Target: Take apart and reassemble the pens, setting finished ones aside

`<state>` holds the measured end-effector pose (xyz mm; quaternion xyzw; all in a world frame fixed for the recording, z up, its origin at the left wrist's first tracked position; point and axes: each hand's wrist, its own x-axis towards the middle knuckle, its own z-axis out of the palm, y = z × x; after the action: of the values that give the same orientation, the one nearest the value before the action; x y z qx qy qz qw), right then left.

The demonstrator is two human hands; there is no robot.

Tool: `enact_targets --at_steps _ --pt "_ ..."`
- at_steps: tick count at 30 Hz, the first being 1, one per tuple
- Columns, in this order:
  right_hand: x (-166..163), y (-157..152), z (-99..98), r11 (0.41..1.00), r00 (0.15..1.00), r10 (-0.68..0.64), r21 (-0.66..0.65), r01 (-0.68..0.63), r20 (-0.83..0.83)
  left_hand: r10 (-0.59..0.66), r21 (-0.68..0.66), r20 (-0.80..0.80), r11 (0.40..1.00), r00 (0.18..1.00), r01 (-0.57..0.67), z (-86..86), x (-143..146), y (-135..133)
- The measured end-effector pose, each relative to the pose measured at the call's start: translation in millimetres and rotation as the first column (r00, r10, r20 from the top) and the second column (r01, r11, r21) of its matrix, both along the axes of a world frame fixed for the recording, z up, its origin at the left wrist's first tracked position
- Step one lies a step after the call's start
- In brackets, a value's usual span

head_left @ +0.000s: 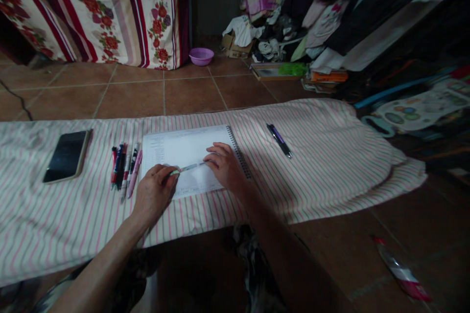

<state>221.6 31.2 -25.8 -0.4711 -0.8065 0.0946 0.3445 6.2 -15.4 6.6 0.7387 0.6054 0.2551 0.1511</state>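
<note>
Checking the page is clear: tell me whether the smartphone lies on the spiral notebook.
No, the smartphone lies on the striped cloth, left of the row of pens and apart from the spiral notebook.

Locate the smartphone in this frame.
Head view, far left: the smartphone lies screen up on the striped cloth, left of the row of pens that sits beside the spiral notebook.

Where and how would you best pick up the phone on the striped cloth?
Probably by its two long edges, from above: the phone lies flat, screen up, on the striped cloth, both long sides clear, the row of pens apart.
</note>
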Motion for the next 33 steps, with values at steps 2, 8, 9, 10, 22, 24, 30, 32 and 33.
enact_targets --at_steps 2,8,9,10,22,24,30,32,33 --pt "-0.4 -0.3 0.7 1.0 1.0 -0.001 -0.004 0.001 -0.005 0.007 0.0 -0.007 1.0 1.0 -0.007 -0.1 0.0 0.0" --pt "-1.6 -1.2 3.4 1.0 1.0 -0.006 0.002 0.006 0.014 -0.004 0.013 -0.013 1.0 1.0 0.004 -1.4 -0.8 0.5" --pt "-1.6 -1.2 3.7 1.0 1.0 -0.01 0.006 0.009 0.017 -0.005 0.012 -0.015 1.0 1.0 0.005 -1.3 -0.9 0.5" --pt "-1.5 -1.2 3.9 1.0 1.0 -0.013 0.009 0.013 0.018 -0.005 0.01 -0.015 1.0 1.0 0.005 -1.1 -0.8 0.5" --pt "-1.2 -0.5 3.4 1.0 1.0 -0.016 0.0 0.016 0.0 -0.018 0.099 -0.115 0.995 0.993 0.03 -5.1 -0.5 0.5" --pt "-1.4 -0.6 3.6 1.0 1.0 -0.015 0.008 0.015 0.004 -0.026 0.11 -0.129 0.993 0.991 0.04 -5.4 0.3 0.7" --pt "-0.8 0.2 2.8 1.0 1.0 -0.013 0.021 0.013 0.009 -0.025 0.122 -0.149 0.992 0.988 0.044 -6.5 1.7 0.3" --pt "-0.6 0.3 2.6 1.0 1.0 -0.012 0.015 0.011 0.013 -0.029 0.133 -0.152 0.99 0.988 0.05 -6.9 3.1 0.1" --pt "-0.5 0.2 2.5 1.0 1.0 -0.01 0.014 0.01 0.015 -0.032 0.138 -0.153 0.989 0.988 0.053 -7.1 4.5 0.1"
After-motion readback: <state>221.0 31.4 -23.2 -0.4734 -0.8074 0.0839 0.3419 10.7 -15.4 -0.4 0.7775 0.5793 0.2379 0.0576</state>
